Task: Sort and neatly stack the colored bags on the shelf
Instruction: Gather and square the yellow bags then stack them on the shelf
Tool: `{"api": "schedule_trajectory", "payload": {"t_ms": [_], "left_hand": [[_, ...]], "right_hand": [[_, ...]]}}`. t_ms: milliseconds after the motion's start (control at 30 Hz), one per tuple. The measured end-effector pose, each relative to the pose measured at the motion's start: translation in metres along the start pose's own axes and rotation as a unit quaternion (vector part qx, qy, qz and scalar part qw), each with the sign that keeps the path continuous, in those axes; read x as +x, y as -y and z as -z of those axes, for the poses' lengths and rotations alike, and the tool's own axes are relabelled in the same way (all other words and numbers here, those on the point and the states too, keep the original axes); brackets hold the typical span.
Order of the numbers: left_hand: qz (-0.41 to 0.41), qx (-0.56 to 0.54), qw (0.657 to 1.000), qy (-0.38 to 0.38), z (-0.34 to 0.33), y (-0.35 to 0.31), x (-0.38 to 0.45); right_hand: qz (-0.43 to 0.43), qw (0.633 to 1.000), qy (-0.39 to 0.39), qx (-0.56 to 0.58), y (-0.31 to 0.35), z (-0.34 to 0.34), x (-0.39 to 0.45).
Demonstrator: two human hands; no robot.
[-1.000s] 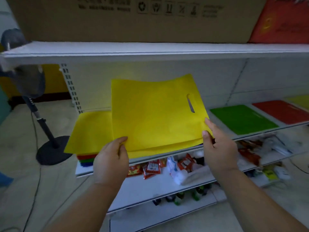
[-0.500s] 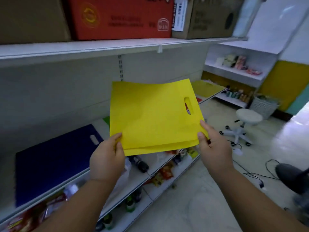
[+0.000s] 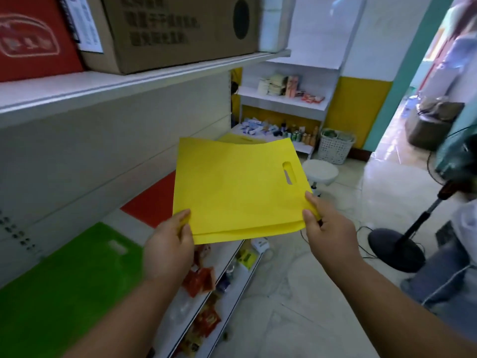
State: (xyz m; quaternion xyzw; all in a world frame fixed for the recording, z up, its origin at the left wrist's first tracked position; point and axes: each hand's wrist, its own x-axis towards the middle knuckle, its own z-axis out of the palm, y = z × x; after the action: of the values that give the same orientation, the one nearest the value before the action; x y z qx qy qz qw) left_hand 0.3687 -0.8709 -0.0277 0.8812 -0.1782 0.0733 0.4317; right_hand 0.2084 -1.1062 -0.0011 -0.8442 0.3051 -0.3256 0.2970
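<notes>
A flat green fabric bag (image 3: 69,288) with a cut-out handle slot lies on the white metal shelf (image 3: 121,215) at the far left, and just beyond it a flat red fabric bag (image 3: 152,200) lies on the same shelf board. Above them, a red carton (image 3: 33,40) and a brown cardboard box (image 3: 175,29) stand on the upper shelf. The left hand (image 3: 170,246) pinches the near left corner of a small stack of flat yellow fabric bags (image 3: 237,187), thumb on top and the other fingers curled beneath. The stack is held in the air in front of the shelf, roughly level, handle slot toward the right. Behind its far edge another flat yellow bag (image 3: 241,138) lies at the shelf's end. The right hand (image 3: 327,231) clamps the near right corner, thumb pressed on top, fingers wrapped under. Further right stand a round white stool (image 3: 320,173), a white lattice basket (image 3: 334,148) and a black floor fan base (image 3: 396,248).
</notes>
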Motion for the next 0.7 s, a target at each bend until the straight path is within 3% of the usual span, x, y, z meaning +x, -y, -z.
{"api": "schedule_trajectory", "payload": {"t_ms": [100,300,467,700], "left_hand": [[-0.009,-0.012,1.0,0.023,-0.06,-0.025,0.041],[0.031,0.016,0.999,-0.015,-0.167,-0.077,0.102],[0.082,0.032,0.993,-0.078,-0.201,-0.105,0.155],[0.173,0.027,0.976,-0.134,-0.245,-0.095,0.228]], "right_hand": [[-0.022,1.0,-0.006,0.0,-0.046,-0.003,0.056],[0.007,0.999,0.027,0.031,-0.13,-0.02,0.194],[0.058,0.991,0.109,0.044,-0.147,-0.049,0.306],[0.122,0.971,0.192,0.073,-0.156,-0.136,0.416]]}}
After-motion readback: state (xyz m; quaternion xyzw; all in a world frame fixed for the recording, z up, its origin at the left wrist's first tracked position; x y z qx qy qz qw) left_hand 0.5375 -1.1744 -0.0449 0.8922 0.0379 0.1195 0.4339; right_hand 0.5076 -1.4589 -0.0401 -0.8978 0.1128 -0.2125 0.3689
